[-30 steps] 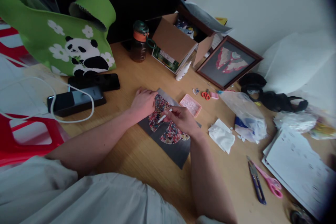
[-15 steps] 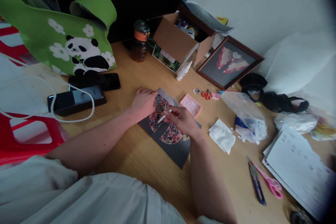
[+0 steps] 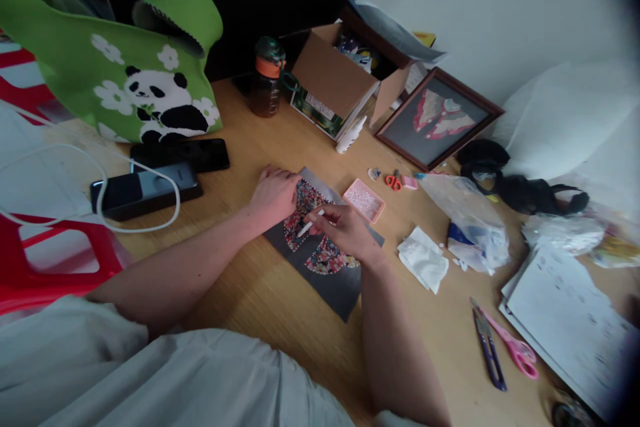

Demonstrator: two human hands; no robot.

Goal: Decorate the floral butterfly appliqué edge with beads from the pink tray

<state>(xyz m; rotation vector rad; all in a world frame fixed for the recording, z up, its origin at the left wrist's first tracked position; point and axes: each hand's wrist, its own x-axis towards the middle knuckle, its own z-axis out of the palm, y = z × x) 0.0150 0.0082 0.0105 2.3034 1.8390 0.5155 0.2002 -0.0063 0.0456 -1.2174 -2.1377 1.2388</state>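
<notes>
A dark grey sheet (image 3: 333, 293) lies on the wooden table, bearing a floral fabric shape (image 3: 323, 257) edged with small white dots. Over its lower left part, my right hand (image 3: 340, 227) pinches a thin white stick (image 3: 311, 223), tip pointing down and left. My left hand (image 3: 277, 193) rests at the upper left edge of the sheet; its fingertips are curled and largely hidden, so whether they hold anything does not show. Just above my right hand sits a pink tray (image 3: 364, 201) of tiny pale beads.
Behind stand a bottle (image 3: 266, 83), an open cardboard box (image 3: 335, 73) and a framed picture (image 3: 440, 119). To the right lie a white tissue (image 3: 424, 260), purple snips (image 3: 487, 347), pink scissors (image 3: 520, 352) and papers (image 3: 575, 320). At left are phones (image 3: 207, 155) and a green bag (image 3: 165, 100).
The white stick has shifted slightly left and down with my right hand's fingers. My left hand and the sheet look unmoved.
</notes>
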